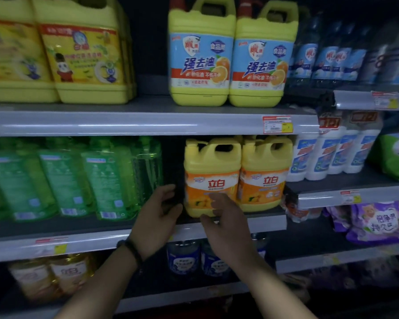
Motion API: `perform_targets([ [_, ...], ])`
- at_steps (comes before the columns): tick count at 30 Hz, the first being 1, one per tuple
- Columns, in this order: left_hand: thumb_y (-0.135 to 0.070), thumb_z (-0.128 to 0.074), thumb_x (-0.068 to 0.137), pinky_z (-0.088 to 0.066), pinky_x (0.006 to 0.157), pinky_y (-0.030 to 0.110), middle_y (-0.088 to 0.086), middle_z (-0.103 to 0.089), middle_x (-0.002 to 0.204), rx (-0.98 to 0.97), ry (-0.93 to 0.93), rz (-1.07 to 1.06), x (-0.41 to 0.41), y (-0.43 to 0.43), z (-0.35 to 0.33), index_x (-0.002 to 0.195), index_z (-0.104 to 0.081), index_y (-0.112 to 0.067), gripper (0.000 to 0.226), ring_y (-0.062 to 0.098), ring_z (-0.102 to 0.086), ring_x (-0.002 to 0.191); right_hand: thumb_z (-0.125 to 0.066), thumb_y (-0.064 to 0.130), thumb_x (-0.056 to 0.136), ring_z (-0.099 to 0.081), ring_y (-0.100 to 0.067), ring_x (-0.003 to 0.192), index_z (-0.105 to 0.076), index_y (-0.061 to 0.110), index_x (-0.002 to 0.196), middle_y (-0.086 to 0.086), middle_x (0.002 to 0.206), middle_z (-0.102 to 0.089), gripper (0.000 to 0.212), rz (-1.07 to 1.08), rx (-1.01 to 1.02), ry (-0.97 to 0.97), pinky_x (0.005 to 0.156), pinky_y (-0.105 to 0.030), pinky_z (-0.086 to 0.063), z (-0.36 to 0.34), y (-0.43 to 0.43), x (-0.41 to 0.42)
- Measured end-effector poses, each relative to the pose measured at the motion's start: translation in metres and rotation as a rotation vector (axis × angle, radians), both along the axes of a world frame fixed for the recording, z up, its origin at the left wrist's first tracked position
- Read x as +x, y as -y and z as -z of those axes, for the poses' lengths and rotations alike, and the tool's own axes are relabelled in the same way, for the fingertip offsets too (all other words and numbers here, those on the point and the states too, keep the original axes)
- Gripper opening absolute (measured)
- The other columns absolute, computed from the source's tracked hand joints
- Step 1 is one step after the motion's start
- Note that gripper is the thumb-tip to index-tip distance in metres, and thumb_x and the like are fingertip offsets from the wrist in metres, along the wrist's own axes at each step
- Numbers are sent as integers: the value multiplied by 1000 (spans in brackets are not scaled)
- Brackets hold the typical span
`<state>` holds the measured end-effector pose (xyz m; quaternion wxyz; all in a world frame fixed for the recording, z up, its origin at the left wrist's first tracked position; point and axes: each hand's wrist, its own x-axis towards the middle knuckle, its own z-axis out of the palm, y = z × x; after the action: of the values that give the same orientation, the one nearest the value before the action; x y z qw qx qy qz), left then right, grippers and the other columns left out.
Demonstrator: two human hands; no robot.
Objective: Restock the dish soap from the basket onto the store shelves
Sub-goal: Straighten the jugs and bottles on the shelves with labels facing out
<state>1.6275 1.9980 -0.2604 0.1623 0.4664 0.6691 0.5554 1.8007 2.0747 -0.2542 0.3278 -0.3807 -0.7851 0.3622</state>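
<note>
Our yellow dish soap jug point(212, 171) is sitting up front on the middle shelf point(267, 223) next to a matching jug point(264, 173), with our left hand point(156, 212) and right hand point(227, 219) both loose and open around its base (gripping nothing), so we're probably just squaring it label-out.

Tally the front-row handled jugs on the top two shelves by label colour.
Yellow-label jugs: 2
Blue-label jugs: 2
Orange-label jugs: 2
Total: 6
</note>
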Motion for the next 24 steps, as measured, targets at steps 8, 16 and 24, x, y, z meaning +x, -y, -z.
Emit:
perform_targets([
  [8,-7,-70,95,-56,83,29,-20,-71,119,60,-118,-309,-67,127,28,115,-65,-40,39,-1,-68,110,-70,26,101,-66,-1,95,-65,28,128,9,104,-71,28,-213,-27,44,73,-12,-45,2,88,-91],
  [16,-17,-69,99,-59,89,42,-21,-61,123,33,-111,-546,-169,223,49,117,-59,-41,32,4,-62,115,-64,24,104,-65,-5,100,-64,28,131,9,114,-66,27,-430,-79,45,84,-27,-53,9,178,-213],
  [24,-13,-69,97,-45,107,34,-11,-52,142,152,-183,-738,-261,240,51,145,-53,-28,53,7,-49,131,-57,7,99,-64,-20,95,-40,32,162,-1,113,-62,70,-546,-158,119,76,-34,-52,8,203,-344],
])
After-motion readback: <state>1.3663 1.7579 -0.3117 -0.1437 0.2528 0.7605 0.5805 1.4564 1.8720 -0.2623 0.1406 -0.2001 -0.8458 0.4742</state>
